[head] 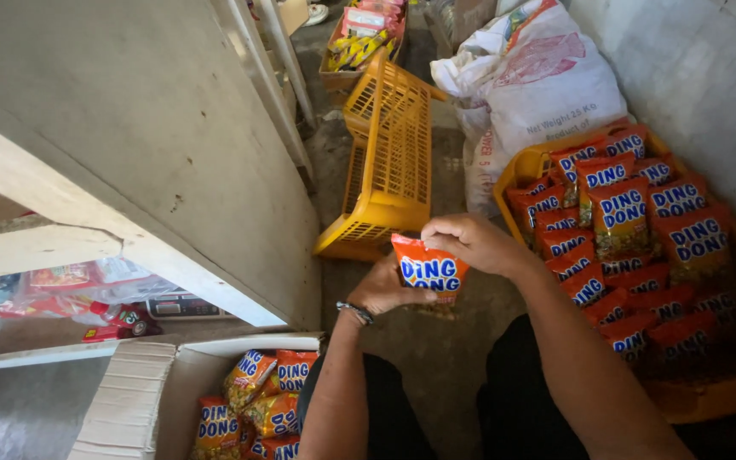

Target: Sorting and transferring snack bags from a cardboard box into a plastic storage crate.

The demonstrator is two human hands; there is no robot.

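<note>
An orange snack packet [428, 269] with a blue label is held between both hands in front of me. My left hand [382, 290] cups it from below and wears a dark wristband. My right hand [468, 240] grips its top edge from the right. To the right, a yellow basket [514, 170] holds several rows of the same orange packets [623, 223]. At the lower left, a white cardboard box [134, 400] contains more of these packets [257, 400].
An empty yellow plastic basket [385, 162] lies tilted on the concrete floor ahead. A large white sack [531, 85] leans against the grey wall at right. A white counter panel [146, 145] rises at left, with goods beneath it. A box of snacks [359, 43] sits farther back.
</note>
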